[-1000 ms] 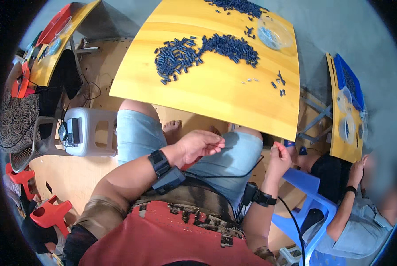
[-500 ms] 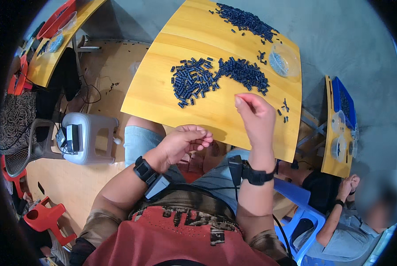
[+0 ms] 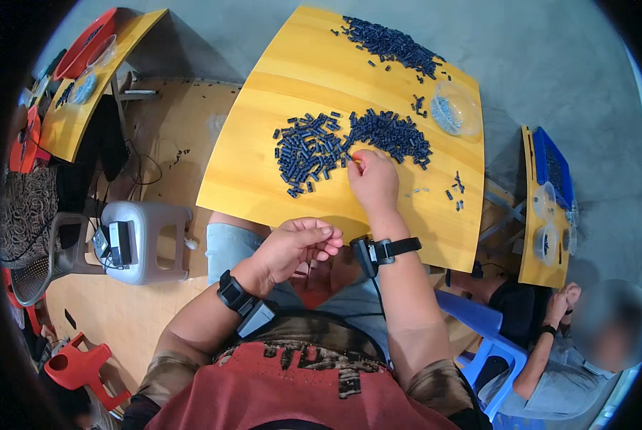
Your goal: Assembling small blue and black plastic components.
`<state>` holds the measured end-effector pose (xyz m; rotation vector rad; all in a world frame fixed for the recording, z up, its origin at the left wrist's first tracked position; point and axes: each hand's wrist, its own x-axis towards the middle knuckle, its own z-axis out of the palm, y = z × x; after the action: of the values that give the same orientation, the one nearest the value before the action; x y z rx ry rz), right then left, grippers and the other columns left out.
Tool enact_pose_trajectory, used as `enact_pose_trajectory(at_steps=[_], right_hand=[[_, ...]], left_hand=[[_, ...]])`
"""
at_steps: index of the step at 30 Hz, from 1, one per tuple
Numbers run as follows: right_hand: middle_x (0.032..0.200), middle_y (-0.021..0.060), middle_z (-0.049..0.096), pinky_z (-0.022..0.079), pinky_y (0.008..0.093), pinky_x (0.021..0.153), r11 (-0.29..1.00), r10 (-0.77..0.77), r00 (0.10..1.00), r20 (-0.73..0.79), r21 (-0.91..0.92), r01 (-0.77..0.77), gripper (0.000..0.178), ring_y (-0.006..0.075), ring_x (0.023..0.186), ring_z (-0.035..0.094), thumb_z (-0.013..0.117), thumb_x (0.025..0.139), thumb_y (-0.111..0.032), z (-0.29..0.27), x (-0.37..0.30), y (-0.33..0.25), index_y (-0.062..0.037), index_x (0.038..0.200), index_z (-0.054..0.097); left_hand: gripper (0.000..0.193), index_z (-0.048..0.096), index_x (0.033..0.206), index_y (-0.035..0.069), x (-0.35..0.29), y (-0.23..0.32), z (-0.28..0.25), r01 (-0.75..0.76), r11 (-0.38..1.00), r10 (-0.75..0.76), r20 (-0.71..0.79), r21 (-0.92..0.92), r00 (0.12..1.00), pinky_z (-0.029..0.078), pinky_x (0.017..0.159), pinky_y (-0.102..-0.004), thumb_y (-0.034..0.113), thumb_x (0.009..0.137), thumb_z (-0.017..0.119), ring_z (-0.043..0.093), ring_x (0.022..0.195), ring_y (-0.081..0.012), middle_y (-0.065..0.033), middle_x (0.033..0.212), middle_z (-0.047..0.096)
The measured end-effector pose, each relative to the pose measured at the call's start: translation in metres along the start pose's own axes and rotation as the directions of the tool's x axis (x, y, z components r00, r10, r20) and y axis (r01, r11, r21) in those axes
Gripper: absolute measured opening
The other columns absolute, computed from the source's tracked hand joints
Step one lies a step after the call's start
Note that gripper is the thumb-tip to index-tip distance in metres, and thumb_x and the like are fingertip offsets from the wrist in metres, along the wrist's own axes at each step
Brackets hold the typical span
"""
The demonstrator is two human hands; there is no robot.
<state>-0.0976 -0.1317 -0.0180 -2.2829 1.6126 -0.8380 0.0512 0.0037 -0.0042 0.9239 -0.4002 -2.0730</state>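
Note:
My left hand [image 3: 298, 247] hangs at the table's near edge, palm turned inward, thumb against curled fingers; whatever it holds, if anything, is too small to make out. Over the yellow table [image 3: 249, 172], my right hand [image 3: 374, 180] reaches with thumb and forefinger pinched at the near edge of the black pieces; its fingertips partly hide what they touch. Two heaps of short black cylindrical pieces lie beside it, a left heap [image 3: 306, 147] and a right heap [image 3: 389, 136]. A few small silvery pins [image 3: 422, 190] are right of that hand.
At the far side lies another black heap [image 3: 392, 44]. A clear round bowl [image 3: 468, 107] with small silvery parts stands at the right edge. Loose black pieces [image 3: 455, 190] lie nearby. A person [image 3: 550, 351] sits to the right; a grey stool [image 3: 145, 244] stands left.
My right hand has moved left and down to the edge of the black heaps, uncovering the silvery pins. The left hand stays near the table edge with its fingers curled.

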Motion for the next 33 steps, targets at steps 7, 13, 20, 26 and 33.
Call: enact_pose_trajectory(at_steps=[7, 13, 20, 26, 33], right_hand=[[0.075, 0.0118, 0.060, 0.048, 0.0408, 0.065, 0.999, 0.038, 0.998, 0.048, 0.001, -0.038, 0.012, 0.0301, 0.074, 0.058, 0.065, 0.071, -0.015, -0.007, 0.001, 0.003, -0.0048, 0.076, 0.061], [0.072, 0.0117, 0.058, 0.047, 0.0406, 0.062, 0.992, 0.020, 0.992, 0.126, 0.120, -0.036, 0.012, 0.0300, 0.071, 0.057, 0.065, 0.070, -0.013, -0.064, -0.026, -0.017, -0.0035, 0.075, 0.060], [0.075, 0.0118, 0.058, 0.047, 0.0405, 0.063, 0.990, -0.089, 0.996, 0.024, 0.107, 0.086, 0.012, 0.0307, 0.073, 0.057, 0.063, 0.070, -0.010, -0.083, -0.062, -0.027, -0.0046, 0.079, 0.058], [0.075, 0.0107, 0.058, 0.047, 0.0377, 0.061, 0.955, -0.082, 0.996, -0.028, 0.282, 0.087, 0.014, 0.0289, 0.071, 0.057, 0.065, 0.069, -0.004, -0.087, -0.070, -0.019, -0.0038, 0.081, 0.057], [0.075, 0.0095, 0.058, 0.047, 0.0341, 0.061, 0.903, -0.066, 0.996, 0.065, 0.428, 0.032, 0.021, 0.0246, 0.070, 0.057, 0.066, 0.069, -0.003, -0.107, -0.068, -0.025, -0.0037, 0.089, 0.059]], left_hand=[[0.017, 0.061, 0.099, 0.002, 0.007, 0.003, 0.004, -0.095, 0.995, 0.095, -0.051, 0.003, 0.994, 0.049, 0.072, -0.0246, 0.014, 0.091, 0.052, 0.061, 0.080, -0.0133, -0.0070, 0.091, 0.064], [0.018, 0.057, 0.104, 0.003, 0.023, 0.010, 0.023, -0.205, 0.977, 0.213, -0.184, 0.063, 0.959, 0.048, 0.074, -0.0250, 0.015, 0.091, 0.053, 0.060, 0.083, -0.0124, -0.0053, 0.092, 0.063], [0.016, 0.058, 0.102, 0.003, 0.050, -0.004, 0.046, -0.322, 0.946, 0.325, -0.172, 0.042, 0.930, 0.050, 0.072, -0.0256, 0.011, 0.088, 0.058, 0.060, 0.078, -0.0118, -0.0042, 0.091, 0.062], [0.015, 0.060, 0.100, 0.003, 0.049, -0.008, 0.051, -0.365, 0.926, 0.375, -0.135, 0.091, 0.917, 0.050, 0.071, -0.0248, 0.008, 0.086, 0.059, 0.060, 0.075, -0.0104, -0.0037, 0.090, 0.064], [0.019, 0.060, 0.105, 0.007, 0.039, -0.003, 0.047, -0.342, 0.930, 0.348, -0.026, 0.138, 0.937, 0.047, 0.072, -0.0230, 0.010, 0.086, 0.060, 0.058, 0.077, -0.0077, -0.0003, 0.089, 0.064]])
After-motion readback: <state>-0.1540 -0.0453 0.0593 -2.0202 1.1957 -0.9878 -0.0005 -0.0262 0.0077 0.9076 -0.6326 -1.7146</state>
